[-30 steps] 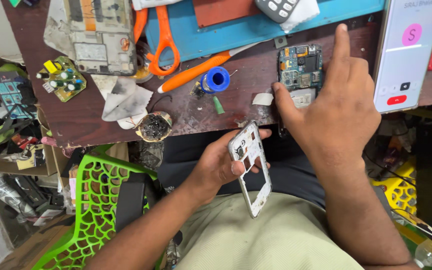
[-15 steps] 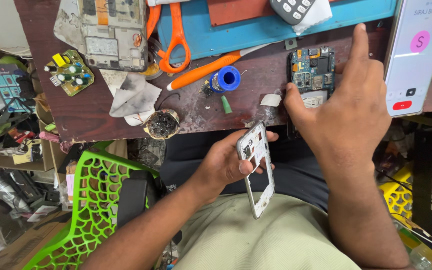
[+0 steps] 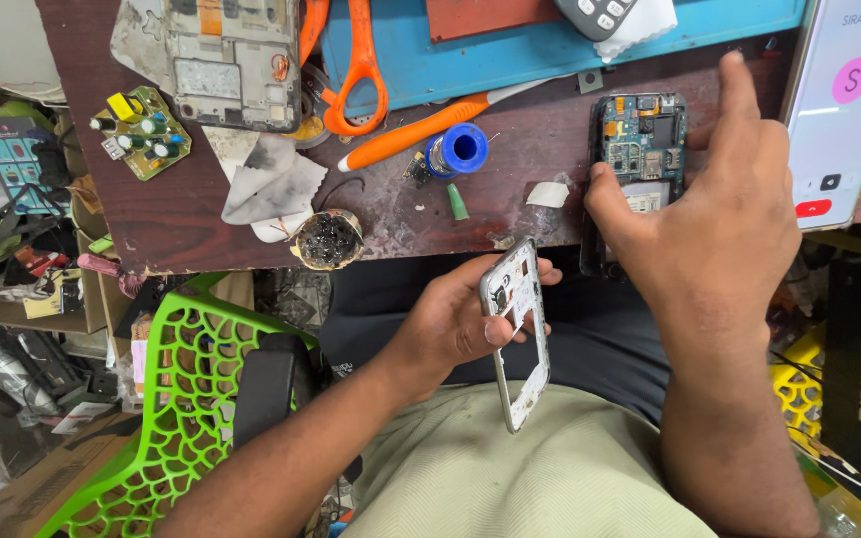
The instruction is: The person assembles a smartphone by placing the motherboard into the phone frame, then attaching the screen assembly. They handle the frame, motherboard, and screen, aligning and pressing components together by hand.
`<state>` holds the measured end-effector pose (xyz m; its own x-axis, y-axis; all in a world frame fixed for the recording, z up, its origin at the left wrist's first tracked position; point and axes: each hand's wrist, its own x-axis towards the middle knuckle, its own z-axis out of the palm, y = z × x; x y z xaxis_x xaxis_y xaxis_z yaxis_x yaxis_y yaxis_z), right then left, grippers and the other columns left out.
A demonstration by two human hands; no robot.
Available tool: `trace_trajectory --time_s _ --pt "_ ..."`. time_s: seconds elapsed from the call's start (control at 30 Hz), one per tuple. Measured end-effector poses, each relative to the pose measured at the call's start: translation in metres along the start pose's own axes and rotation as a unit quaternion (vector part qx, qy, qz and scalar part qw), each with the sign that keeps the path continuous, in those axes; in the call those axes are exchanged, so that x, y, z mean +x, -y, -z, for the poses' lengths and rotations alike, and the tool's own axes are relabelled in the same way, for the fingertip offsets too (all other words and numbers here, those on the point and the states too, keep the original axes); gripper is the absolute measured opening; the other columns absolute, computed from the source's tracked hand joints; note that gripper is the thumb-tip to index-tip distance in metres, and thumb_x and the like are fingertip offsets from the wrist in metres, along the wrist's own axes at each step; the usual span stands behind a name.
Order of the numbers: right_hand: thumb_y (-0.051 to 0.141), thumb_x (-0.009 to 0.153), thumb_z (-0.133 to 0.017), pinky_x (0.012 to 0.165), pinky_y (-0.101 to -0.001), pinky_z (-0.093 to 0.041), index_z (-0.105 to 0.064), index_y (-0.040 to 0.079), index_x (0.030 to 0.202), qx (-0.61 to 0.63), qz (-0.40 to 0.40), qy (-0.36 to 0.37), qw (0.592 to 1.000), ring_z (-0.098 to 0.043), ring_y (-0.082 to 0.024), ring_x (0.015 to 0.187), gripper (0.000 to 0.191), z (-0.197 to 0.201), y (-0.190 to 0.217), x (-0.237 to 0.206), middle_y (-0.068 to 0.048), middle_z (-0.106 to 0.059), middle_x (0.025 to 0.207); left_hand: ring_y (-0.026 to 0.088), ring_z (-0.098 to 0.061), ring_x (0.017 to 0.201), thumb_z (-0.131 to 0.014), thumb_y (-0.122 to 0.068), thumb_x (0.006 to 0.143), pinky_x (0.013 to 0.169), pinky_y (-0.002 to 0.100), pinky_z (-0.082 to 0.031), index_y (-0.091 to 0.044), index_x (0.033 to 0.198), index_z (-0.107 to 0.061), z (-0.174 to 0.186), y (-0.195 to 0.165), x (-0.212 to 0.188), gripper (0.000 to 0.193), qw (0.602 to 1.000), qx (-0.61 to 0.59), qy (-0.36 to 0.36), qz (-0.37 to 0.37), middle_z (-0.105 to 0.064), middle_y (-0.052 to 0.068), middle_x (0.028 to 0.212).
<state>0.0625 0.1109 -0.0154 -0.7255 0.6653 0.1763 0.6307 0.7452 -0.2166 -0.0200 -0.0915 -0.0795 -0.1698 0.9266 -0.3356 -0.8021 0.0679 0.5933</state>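
Phone repair at a cluttered counter [image 3: 201, 234]

Left hand [image 3: 455, 324] grips the white phone frame [image 3: 520, 334] clear; right hand [image 3: 715, 214] pins the opened phone [image 3: 638, 149], fingers spread.

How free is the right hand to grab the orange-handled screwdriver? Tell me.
Probably not at once: the right hand is pressed on the opened phone, thumb on its edge. Once lifted, the way to the screwdriver looks clear across the bench, with only a blue spool beside it.

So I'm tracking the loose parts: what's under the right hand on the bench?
The right hand rests on an opened phone with its circuit board exposed, thumb on the pale lower section. The palm covers the phone's lower right part, so anything there cannot be seen.
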Motion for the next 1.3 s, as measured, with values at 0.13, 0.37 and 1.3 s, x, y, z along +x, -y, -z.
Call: trace_trajectory --time_s 0.13,0.37,1.3 --pt "0.032 0.086 -0.09 0.078 -0.0459 -0.052 -0.059 0.014 0.133 0.017 -0.032 0.021 0.999 -0.063 -0.032 0.099 0.059 0.004 0.002 -0.001 -0.012 -0.059 0.112 0.02 -0.066 0.115 -0.083 -0.059 0.083 0.103 0.041 -0.057 0.003 0.149 -0.047 0.0 0.001 0.0 0.098 1.0 0.002 0.004 -0.002 -0.059 0.013 0.142" --pt "0.028 0.092 -0.086 0.084 -0.0483 -0.051 -0.067 0.015 0.121 -0.002 0.002 0.006 1.0 -0.059 -0.037 0.11 0.037 0.002 0.005 -0.005 -0.015 -0.056 0.123 0.019 -0.065 0.114 -0.083 -0.06 0.082 0.102 0.041 -0.057 0.003 0.15 -0.047 -0.001 0.001 0.001 0.1 1.0 0.005 0.003 0.002 -0.06 0.015 0.142" --pt "0.016 0.103 -0.077 0.098 -0.0477 -0.05 -0.063 0.015 0.13 0.014 0.019 0.012 1.0 -0.054 -0.036 0.121 0.031 0.001 0.003 -0.013 -0.016 -0.053 0.132 0.021 -0.068 0.11 -0.084 -0.061 0.081 0.1 0.037 -0.056 0.003 0.15 -0.048 0.001 -0.001 0.001 0.1 1.0 0.006 0.004 0.015 -0.064 0.016 0.134"
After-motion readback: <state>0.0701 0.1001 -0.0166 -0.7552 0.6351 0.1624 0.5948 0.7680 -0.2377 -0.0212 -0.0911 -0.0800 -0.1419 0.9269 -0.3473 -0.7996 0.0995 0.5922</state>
